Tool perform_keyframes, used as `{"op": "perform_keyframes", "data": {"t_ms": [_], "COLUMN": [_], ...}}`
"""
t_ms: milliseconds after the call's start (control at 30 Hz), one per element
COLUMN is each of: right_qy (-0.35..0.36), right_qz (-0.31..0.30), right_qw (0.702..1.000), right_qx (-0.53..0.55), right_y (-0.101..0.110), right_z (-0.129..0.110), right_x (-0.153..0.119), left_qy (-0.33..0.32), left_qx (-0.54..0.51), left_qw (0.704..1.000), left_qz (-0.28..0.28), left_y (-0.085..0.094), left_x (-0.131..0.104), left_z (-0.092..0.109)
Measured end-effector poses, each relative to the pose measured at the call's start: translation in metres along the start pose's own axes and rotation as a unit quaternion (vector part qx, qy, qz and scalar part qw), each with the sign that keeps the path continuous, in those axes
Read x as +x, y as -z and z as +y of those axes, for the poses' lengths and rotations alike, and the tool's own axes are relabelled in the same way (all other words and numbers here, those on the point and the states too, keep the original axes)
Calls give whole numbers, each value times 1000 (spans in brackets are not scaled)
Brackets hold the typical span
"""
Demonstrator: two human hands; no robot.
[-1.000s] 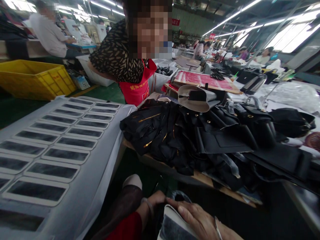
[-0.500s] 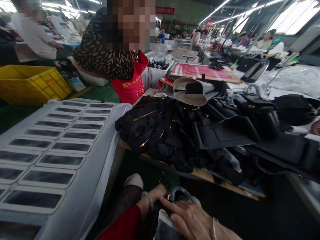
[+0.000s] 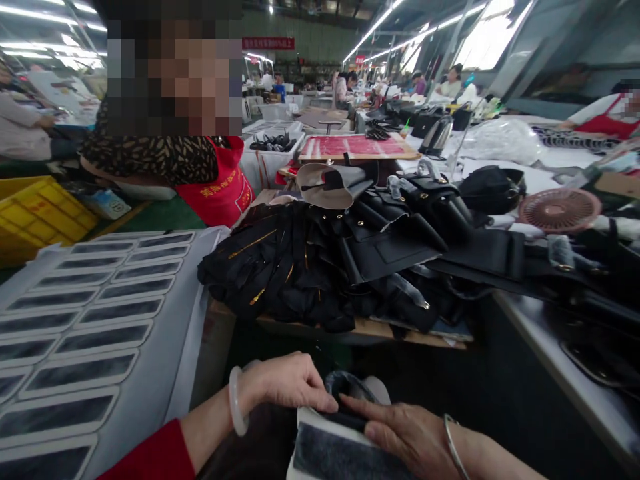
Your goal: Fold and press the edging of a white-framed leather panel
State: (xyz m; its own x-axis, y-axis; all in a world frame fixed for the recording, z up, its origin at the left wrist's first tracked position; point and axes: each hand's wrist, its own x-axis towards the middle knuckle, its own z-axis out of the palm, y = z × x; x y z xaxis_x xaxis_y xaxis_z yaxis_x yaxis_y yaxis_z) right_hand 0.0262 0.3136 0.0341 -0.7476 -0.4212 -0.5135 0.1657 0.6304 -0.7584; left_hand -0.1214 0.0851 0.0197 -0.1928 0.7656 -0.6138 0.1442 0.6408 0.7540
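A black bag piece with a pale edge and a dark rectangular patch lies low in front of me. A dark loop wrapped in clear film, looking like a bag handle, rises from its far edge. My left hand, with a pale bangle on its wrist, is closed, pinching the piece's far edge beside the loop. My right hand, wearing a thin metal bangle, is closed on the other side of the piece. Its index finger reaches along the edge toward my left fingertips. The piece's underside is hidden.
On my left, pale-framed dark panels lie in rows on a grey sheet. Ahead, black bag parts with gold zips cover a bench. A pink fan stands at right. A co-worker in a red apron is at front left.
My view has swung right. My left hand has risen and now bends over the piece's edge close to my right fingertips. The patched panel shows more fully.
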Motion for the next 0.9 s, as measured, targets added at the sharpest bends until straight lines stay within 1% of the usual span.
{"op": "perform_keyframes", "data": {"t_ms": [67,167,267,400,467,600,633,667,733,767,833,900], "right_qy": [-26,-39,-49,-73,-76,-80,-80,-77,-65,-58,-54,-76], "right_qz": [11,40,29,-16,-19,-9,6,27,83,116,193,293], "right_qw": [1000,998,998,997,997,996,997,996,984,969,928,874], "right_qx": [-11,-4,15,10,3,-24,-9,29,145,210,315,380], "right_y": [0,0,4,12,13,11,10,9,7,5,-7,-33], "right_z": [11,28,38,38,34,23,22,23,32,40,59,77], "right_x": [-15,-33,-42,-40,-35,-28,-28,-28,-31,-33,-40,-44], "left_qy": [-10,-31,-47,-41,-35,-34,-41,-51,-67,-70,-75,-93], "left_qx": [29,65,103,145,162,188,189,189,188,186,177,175], "left_qw": [1000,997,993,989,986,981,981,980,978,977,976,975], "left_qz": [-3,-15,-20,-1,14,27,32,42,64,76,99,103], "left_y": [1,5,8,7,5,1,-1,-3,-9,-13,-25,-42], "left_x": [-4,-6,-9,-17,-20,-21,-21,-20,-19,-18,-18,-18], "left_z": [10,20,25,28,30,30,29,28,25,25,29,40]}}
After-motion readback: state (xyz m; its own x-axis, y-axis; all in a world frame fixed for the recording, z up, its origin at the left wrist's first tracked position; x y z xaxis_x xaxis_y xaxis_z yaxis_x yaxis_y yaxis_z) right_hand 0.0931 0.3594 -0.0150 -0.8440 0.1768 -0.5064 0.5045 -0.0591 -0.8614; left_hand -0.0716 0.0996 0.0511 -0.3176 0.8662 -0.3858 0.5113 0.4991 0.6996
